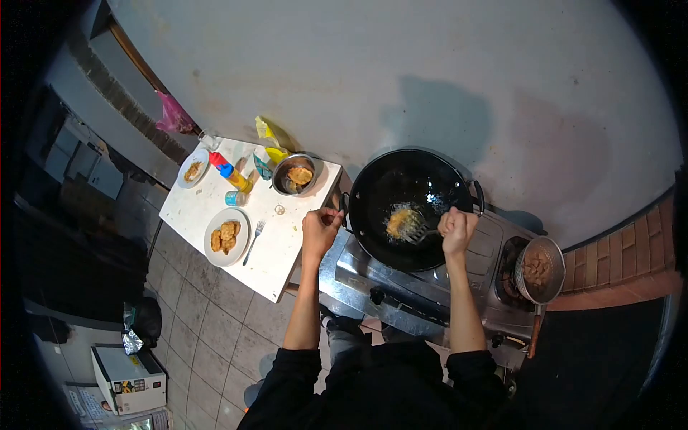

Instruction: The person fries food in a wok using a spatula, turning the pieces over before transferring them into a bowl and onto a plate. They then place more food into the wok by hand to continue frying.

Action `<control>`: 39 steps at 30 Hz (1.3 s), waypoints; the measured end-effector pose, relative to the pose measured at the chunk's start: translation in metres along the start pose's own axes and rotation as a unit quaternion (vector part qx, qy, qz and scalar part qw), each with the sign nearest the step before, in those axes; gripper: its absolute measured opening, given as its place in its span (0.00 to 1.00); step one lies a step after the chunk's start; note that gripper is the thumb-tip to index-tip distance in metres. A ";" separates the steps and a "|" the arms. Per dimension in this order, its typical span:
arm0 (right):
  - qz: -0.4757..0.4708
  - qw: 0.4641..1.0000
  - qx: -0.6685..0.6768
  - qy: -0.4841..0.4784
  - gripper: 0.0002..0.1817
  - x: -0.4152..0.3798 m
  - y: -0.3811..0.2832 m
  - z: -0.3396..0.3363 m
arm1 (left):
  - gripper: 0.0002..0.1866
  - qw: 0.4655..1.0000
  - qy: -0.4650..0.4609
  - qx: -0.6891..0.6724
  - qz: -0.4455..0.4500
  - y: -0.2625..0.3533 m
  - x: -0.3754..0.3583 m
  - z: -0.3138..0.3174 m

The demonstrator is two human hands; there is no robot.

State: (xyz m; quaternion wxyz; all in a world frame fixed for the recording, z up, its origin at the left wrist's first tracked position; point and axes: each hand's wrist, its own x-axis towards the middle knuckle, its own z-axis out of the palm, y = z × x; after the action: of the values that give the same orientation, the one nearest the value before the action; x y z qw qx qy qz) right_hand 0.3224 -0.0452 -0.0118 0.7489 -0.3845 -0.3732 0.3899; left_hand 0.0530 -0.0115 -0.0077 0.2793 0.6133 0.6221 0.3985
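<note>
A large black wok [387, 172] sits on the stove, with oil and a frying golden piece of food [400, 221] in it. My right hand [457, 229] is closed round the handle of a slotted spatula [414, 231], whose head touches the food. At the wok's left side, my left hand [322, 228] has its fingers pressed together near the left handle [345, 208]; whether it grips the handle is hard to tell.
Left of the stove, a white table [279, 265] bears a plate of fried pieces [213, 247], a fork [254, 242], a metal bowl [304, 190], bottles [236, 178] and another plate [185, 180]. A smaller pan [555, 281] with brown pieces stands on the right burner.
</note>
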 end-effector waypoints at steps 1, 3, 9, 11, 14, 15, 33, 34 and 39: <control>-0.008 1.000 -0.022 0.017 0.23 0.000 -0.006 -0.005 | 0.10 1.000 0.000 0.000 0.002 -0.001 0.001 -0.001; -0.023 0.998 -0.033 0.044 0.23 0.006 -0.006 -0.010 | 0.10 1.000 -0.013 -0.001 -0.012 -0.003 0.001 -0.002; 0.011 1.000 -0.016 -0.020 0.23 0.003 -0.001 0.006 | 0.10 1.000 -0.015 -0.009 -0.016 -0.003 0.000 0.000; 0.002 1.000 -0.016 0.006 0.23 0.001 -0.004 -0.006 | 0.11 1.000 0.003 0.004 0.022 -0.002 -0.001 0.000; -0.018 0.999 -0.005 0.052 0.24 0.005 -0.004 -0.007 | 0.11 1.000 -0.006 0.023 0.009 -0.002 -0.003 0.000; -0.030 0.997 0.006 0.073 0.24 0.009 -0.004 -0.004 | 0.11 1.000 -0.006 0.023 0.008 -0.003 -0.003 0.000; -0.045 0.998 -0.034 -0.035 0.23 0.001 -0.004 0.001 | 0.12 0.998 0.029 0.042 0.038 0.001 -0.005 0.003; -0.061 0.997 -0.033 -0.028 0.23 0.001 -0.006 0.000 | 0.12 0.998 0.030 0.050 0.036 0.002 -0.005 0.003; -0.064 0.998 0.010 -0.022 0.23 0.005 -0.025 -0.002 | 0.12 0.997 0.020 0.068 0.023 0.006 -0.004 0.000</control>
State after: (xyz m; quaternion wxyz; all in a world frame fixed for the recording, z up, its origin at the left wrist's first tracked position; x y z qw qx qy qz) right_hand 0.3331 -0.0518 0.0108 0.7678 -0.3434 -0.4097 0.3532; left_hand 0.0568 -0.0163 -0.0029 0.2153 0.6367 0.6390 0.3739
